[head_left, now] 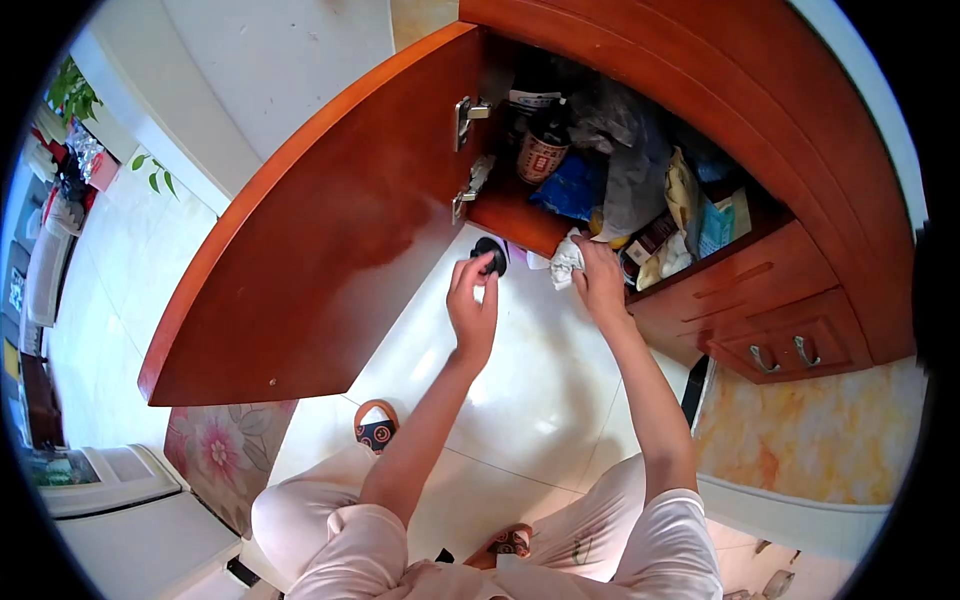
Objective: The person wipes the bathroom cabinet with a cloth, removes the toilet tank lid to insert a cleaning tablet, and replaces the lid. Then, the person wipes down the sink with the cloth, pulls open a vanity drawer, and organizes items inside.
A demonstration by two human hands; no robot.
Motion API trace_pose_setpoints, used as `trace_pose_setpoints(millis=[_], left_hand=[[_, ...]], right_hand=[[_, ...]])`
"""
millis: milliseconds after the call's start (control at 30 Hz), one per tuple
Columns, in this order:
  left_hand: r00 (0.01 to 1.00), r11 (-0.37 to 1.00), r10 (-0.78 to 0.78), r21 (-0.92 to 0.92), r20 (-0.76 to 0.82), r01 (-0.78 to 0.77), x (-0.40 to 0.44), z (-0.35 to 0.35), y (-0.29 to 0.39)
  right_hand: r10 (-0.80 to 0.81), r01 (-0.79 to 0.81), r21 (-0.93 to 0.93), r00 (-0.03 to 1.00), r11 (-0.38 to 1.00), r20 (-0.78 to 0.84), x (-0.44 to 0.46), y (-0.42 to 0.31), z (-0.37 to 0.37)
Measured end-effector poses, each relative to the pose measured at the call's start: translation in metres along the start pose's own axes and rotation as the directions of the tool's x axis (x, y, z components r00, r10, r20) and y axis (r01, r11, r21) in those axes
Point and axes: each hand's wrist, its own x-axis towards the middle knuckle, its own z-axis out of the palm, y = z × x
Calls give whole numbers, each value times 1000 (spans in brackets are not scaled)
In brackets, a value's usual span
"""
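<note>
Steadiness should help: right hand grasps crumpled white cloth near the front edge of red-brown wooden shelf; left hand pinches round black object.

The curved red-brown wooden cabinet door had a smooth, glossy varnish with pale reflections, and its silver metal hinges shone. The white tiled floor looked polished and smooth. The crumpled white wad was matt and wrinkled, though whether cloth or paper could not be told. The round black object resembled smooth plastic. The grey translucent bag was thin, creased plastic; the blue packet looked shiny and crinkled.
</note>
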Motion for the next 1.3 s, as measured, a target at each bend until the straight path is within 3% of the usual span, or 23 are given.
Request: trace_pose_setpoints(millis=[233,333,367,467,567,700,800,1000,1033,1133,1167,1300], left_hand=[[965,915,203,319,167,-248,68,34,-21],[973,845,165,486,159,-223,85,51,-23],[973,849,61,501,224,-168,88,54,-24],[969,851,109,483,220,-205,94,61,-8],[956,902,255,320,149,-290,106,79,-4],[985,981,168,108,-32,-163,141,125,-7],[991,979,117,177,-59,-105,163,143,-3],[976,985,-35,175,213,-3,198,130,-13],[937,999,7,39,350,-22,208,122,-20],[857,996,-61,90,512,17,223,103,-13],[836,985,-141,-13,530,174,217,96,1],[823,968,-208,-9,528,250,222,86,-2]], right_hand=[[2,-5,-30,996,1000,-89,-6,3,3],[1,-5,-42,995,999,-99,-7,5,6],[-8,2,-57,994,998,-109,-7,6,7],[-35,29,-45,989,999,-146,-6,5,4],[-28,19,-54,988,998,-154,-6,3,4],[-5,-2,-49,991,999,-137,-6,5,6],[4,-12,-57,990,998,-142,-5,6,8],[-9,5,-26,985,1000,-173,-7,7,8],[-9,5,-23,985,1000,-173,-7,7,8],[-18,17,-8,984,1000,-178,-7,7,7],[-25,26,0,982,1000,-185,-7,8,7],[-29,31,8,981,999,-189,-8,9,6]])
